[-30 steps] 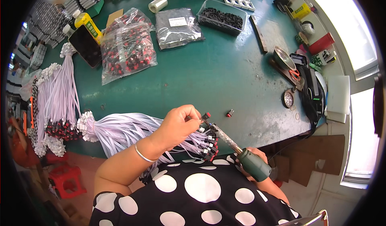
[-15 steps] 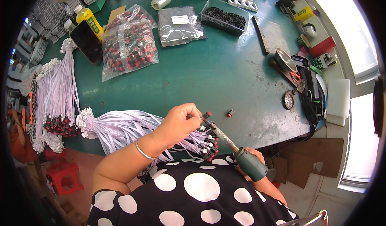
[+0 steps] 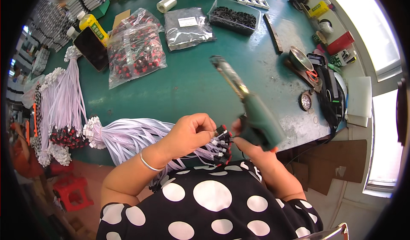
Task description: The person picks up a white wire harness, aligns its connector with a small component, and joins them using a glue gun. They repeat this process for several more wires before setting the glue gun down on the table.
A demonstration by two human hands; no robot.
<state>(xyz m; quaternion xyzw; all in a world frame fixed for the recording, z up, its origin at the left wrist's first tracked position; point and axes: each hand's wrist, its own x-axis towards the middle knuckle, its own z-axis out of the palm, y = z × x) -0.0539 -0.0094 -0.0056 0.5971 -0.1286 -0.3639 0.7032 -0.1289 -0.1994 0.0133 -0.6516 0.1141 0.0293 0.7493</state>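
Note:
My left hand (image 3: 194, 131), wearing a bangle, is closed with thumb and fingertips pinching a small black-and-red connector piece (image 3: 221, 129). My right hand (image 3: 252, 148) is wrapped round a dark green pistol-shaped tool (image 3: 261, 118) with a long metal barrel, slightly blurred. Its barrel points away from me, up and left over the table. The right thumb and index finger reach toward the connector ends. Below my hands a bundle of white flat cables (image 3: 132, 131) lies along the near table edge, its black-and-red connectors (image 3: 223, 150) gathered at the right end.
More white cable bundles (image 3: 68, 94) hang at the left. Beyond lie a bag of red-black parts (image 3: 136, 47), a grey bag (image 3: 188, 30), a clear bin of black parts (image 3: 235, 20) and a dark phone (image 3: 91, 48). A metal bowl (image 3: 301, 58) stands on the right.
The tool's barrel has swung up and away from the piece in my left hand. My right hand has moved up beside my left. The loose small part on the table is no longer visible.

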